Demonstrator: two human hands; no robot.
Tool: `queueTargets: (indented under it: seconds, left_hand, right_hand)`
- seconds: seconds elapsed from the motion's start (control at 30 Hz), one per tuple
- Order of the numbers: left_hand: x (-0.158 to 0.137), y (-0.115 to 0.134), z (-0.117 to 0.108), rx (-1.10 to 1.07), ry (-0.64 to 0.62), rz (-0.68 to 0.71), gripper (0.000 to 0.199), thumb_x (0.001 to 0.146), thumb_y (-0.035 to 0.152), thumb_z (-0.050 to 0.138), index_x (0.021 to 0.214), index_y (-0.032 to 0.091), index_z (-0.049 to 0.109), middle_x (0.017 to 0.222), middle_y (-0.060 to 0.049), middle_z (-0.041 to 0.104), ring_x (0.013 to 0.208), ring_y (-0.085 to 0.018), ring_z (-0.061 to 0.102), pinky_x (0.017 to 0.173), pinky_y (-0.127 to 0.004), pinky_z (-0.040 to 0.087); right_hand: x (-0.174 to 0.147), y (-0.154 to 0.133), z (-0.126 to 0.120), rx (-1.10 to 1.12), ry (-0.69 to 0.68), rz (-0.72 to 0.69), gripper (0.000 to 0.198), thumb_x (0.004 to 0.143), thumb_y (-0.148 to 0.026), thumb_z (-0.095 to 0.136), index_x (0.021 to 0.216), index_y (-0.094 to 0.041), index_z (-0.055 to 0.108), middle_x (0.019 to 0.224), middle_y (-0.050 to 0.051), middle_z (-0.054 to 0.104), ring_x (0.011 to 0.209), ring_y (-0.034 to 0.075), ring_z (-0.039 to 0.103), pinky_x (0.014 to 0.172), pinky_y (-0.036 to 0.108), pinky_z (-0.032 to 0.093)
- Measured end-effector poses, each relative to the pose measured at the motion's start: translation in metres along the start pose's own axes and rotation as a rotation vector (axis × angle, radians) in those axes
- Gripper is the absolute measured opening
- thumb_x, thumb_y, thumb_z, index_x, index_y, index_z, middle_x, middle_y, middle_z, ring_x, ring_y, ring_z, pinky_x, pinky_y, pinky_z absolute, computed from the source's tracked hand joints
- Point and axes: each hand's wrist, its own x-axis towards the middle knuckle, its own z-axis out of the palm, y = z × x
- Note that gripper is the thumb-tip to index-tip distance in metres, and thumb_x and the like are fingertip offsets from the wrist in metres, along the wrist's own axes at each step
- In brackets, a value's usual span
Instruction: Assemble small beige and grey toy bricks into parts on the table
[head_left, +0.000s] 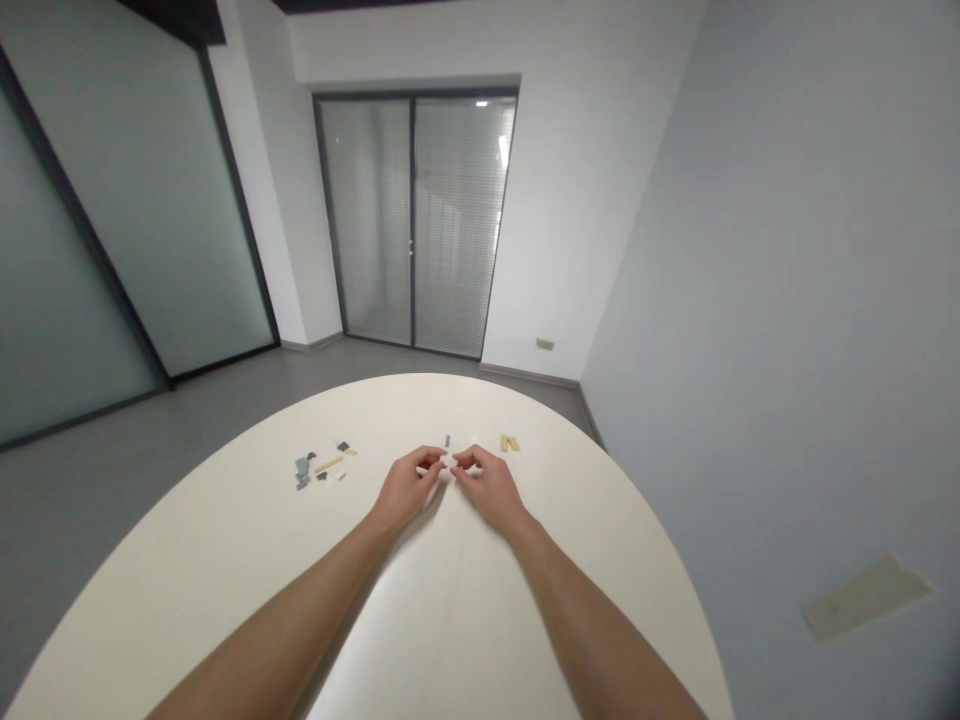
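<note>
My left hand [407, 487] and my right hand [489, 485] meet fingertip to fingertip over the middle of the round white table [442, 640]. Fingers and thumb are drawn together in a pinch on each hand. Whatever lies in them is too small and pale against the tabletop to name. Just beyond the fingertips lies a small dark grey piece [448, 441]. To the right of my right hand are two tan flat pieces [509, 443], set close together at an angle.
Left of my hands lie several small loose parts, among them grey pieces [302, 470], a long tan strip [328, 465] and a dark piece [343, 446]. Beyond the table stand a glass door [412, 220] and a frosted glass partition [142, 200]. A plain wall [787, 300] rises at the right.
</note>
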Motion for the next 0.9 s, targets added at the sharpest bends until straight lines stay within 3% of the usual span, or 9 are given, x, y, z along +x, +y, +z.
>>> queueTargets:
  seconds: [0.4,0.67,0.9]
  left_hand:
    - [-0.0020,0.0040,-0.0011,0.011,0.034,-0.010,0.038,0.084,0.044,0.059,0.109,0.017,0.069,0.093,-0.007,0.074,0.083,-0.019,0.067,0.074,-0.030,0.052]
    - [-0.0022,0.0020,-0.0023,0.036,0.029,0.007,0.035,0.085,0.040,0.058,0.109,0.018,0.070,0.099,-0.007,0.074,0.087,-0.020,0.067,0.075,-0.031,0.052]
    - [-0.0035,0.0015,-0.0003,0.000,0.039,0.022,0.032,0.084,0.037,0.058,0.108,0.017,0.068,0.091,-0.006,0.073,0.083,-0.019,0.067,0.072,-0.030,0.052]
  right_hand:
    - [0.0021,0.0008,0.0004,0.019,0.033,-0.032,0.017,0.087,-0.030,0.063,0.101,-0.023,0.069,0.092,0.002,0.070,0.086,0.018,0.063,0.082,0.032,0.049]
    - [-0.0014,-0.0026,0.0021,0.027,-0.002,0.013,0.015,0.086,-0.036,0.064,0.089,-0.022,0.066,0.089,0.002,0.069,0.084,0.018,0.063,0.072,0.029,0.049]
    - [-0.0012,-0.0076,0.0008,-0.069,0.002,-0.021,0.013,0.084,-0.033,0.067,0.083,-0.021,0.062,0.088,0.002,0.068,0.084,0.018,0.062,0.079,0.032,0.048]
